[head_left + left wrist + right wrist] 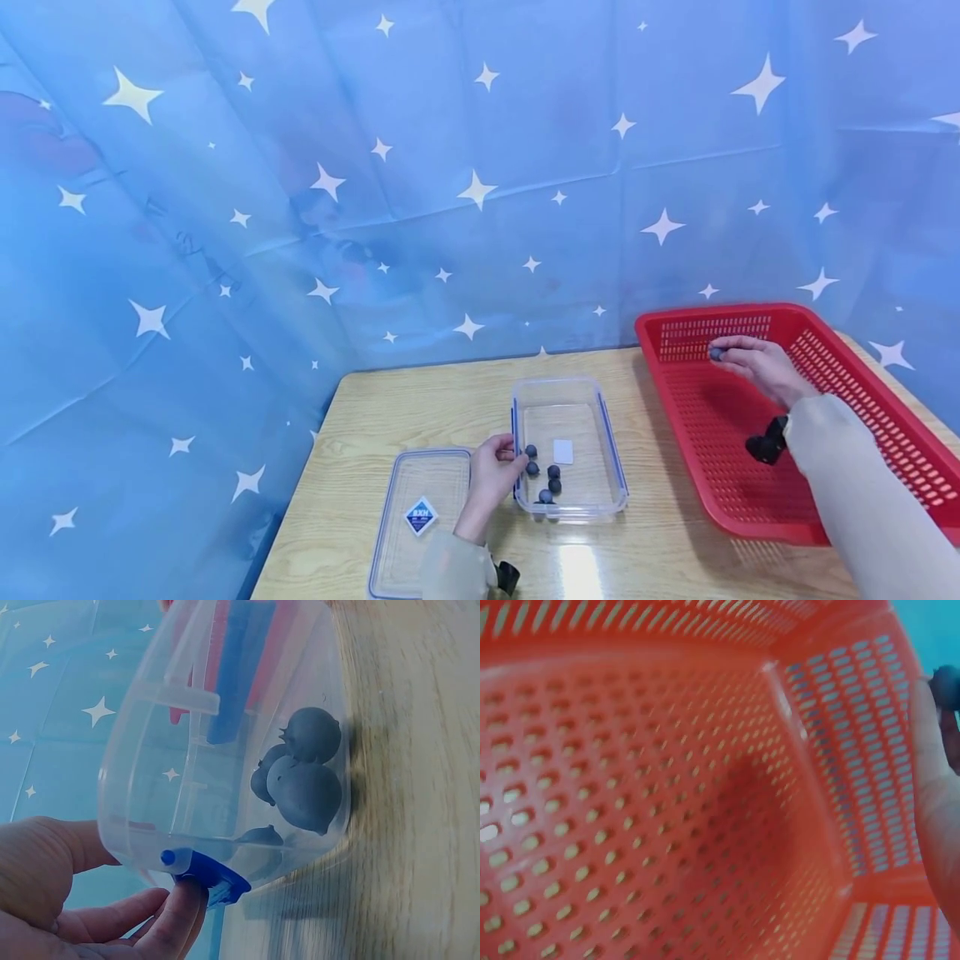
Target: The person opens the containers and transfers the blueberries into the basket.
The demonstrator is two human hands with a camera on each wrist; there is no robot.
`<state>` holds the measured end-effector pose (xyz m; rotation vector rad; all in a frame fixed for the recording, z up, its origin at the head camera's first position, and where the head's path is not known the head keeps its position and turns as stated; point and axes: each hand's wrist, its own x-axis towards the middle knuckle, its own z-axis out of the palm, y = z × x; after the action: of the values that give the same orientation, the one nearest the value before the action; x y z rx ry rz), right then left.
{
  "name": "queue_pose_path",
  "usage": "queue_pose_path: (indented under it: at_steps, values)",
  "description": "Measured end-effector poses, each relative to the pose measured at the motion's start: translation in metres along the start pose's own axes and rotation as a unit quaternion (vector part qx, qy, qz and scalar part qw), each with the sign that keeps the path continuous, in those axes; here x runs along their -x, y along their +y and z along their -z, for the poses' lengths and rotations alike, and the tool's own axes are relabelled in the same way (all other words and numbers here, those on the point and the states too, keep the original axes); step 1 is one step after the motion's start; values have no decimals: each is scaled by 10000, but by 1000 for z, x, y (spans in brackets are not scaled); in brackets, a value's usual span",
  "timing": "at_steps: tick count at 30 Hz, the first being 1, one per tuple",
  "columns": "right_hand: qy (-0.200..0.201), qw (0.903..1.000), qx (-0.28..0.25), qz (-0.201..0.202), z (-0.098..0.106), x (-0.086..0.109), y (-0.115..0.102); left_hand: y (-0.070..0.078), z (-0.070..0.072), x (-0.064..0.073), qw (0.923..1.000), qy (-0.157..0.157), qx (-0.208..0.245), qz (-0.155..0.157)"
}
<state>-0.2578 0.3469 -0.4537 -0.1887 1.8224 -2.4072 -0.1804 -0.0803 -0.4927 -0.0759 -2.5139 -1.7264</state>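
Observation:
Over the red plastic basket (720,475), my right hand (761,371) pinches a dark blueberry (716,354) between thumb and fingertips. The right wrist view catches that blueberry (946,688) at its right edge, above the basket's perforated wall. My left hand (495,477) holds the left side of a clear plastic food container (570,393), its fingers at a blue latch (206,874). Several blueberries (554,485) lie inside the container, toward its near left part. Up close, these blueberries (307,795) show small pointed crowns.
The container's clear lid (442,467), with a blue diamond label, lies flat on the wooden table (427,400) to the left. A white square (563,452) shows on the container's bottom. Behind the table hangs a blue star-patterned cloth (420,217).

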Motion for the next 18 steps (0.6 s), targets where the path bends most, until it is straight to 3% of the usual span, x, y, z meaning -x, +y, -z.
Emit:
queue_pose_path:
  at_steps: [4, 11, 18]
  values:
    - [-65, 9998, 76, -182, 7, 2, 5, 1, 0, -1, 10000, -4, -34, 75]
    - [-306, 9994, 87, -141, 9, 1, 10, 1, 1, -1, 10000, 22, -50, 17]
    - [-107, 9997, 131, -167, 7, 2, 12, 1, 0, 0, 9999, -20, 4, 103]
